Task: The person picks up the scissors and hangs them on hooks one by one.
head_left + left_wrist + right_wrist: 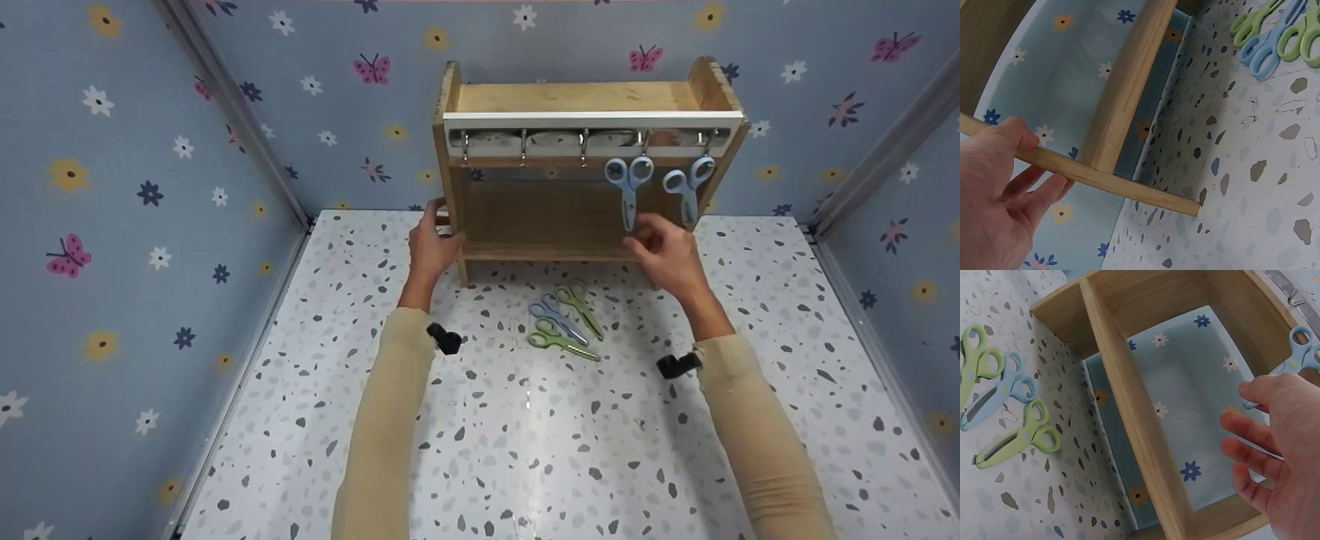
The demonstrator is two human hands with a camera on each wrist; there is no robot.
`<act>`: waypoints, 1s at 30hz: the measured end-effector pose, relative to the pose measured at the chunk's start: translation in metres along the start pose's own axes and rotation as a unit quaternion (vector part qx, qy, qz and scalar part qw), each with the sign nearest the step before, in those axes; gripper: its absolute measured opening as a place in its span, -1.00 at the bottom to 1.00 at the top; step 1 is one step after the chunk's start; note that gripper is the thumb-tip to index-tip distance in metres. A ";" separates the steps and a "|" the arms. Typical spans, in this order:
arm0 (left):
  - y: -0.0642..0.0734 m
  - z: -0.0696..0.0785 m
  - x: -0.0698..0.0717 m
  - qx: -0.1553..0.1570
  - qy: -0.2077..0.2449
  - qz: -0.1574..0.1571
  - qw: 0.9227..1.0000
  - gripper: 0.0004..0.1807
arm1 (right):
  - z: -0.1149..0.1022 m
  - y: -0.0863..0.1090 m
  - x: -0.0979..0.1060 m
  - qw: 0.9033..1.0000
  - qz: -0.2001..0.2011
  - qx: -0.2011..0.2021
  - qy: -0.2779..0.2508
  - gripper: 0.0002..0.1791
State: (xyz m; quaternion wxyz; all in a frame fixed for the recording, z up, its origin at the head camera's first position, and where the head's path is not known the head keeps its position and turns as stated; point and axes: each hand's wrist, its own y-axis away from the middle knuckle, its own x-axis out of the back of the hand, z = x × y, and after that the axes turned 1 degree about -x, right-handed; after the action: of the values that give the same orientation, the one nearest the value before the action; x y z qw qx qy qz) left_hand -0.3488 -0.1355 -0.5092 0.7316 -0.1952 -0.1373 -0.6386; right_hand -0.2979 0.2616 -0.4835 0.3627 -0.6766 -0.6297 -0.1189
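Observation:
A small wooden shelf (551, 214) stands against the back wall, with a metal hook rail (551, 139) across its front. My left hand (433, 244) grips the shelf's left side panel (1089, 175), thumb on one face and fingers on the other. From the rail's right part hang blue-handled scissors (630, 187), points down. At their lower end is my right hand (667, 251), its thumb overlapping the blades and the other fingers spread loosely apart in the right wrist view. A second pair of blue scissors (688, 187) hangs from the rightmost hook.
On the speckled tabletop (495, 420) before the shelf lie green scissors (562, 341), blue scissors (561, 319) and another green pair (581, 309). The three left hooks carry nothing. Flowered panels (150, 225) enclose the left, back and right.

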 end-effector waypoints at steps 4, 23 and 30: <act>0.000 -0.001 0.000 -0.009 -0.001 0.001 1.000 -0.25 | 0.002 0.000 0.000 1.000 0.005 0.003 -0.007 -0.61; 0.001 0.000 -0.001 0.000 -0.007 0.004 1.000 -0.25 | 0.014 0.005 -0.009 1.000 -0.012 -0.011 0.015 -0.64; 0.000 0.000 0.000 -0.004 0.001 0.004 1.000 -0.25 | 0.017 0.007 -0.013 0.999 -0.023 -0.023 0.021 -0.64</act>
State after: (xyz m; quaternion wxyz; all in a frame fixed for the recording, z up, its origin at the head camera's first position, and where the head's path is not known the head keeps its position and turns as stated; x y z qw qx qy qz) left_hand -0.3483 -0.1355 -0.5092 0.7333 -0.1978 -0.1329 -0.6368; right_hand -0.2982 0.2631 -0.5057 0.3572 -0.6673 -0.6348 -0.1558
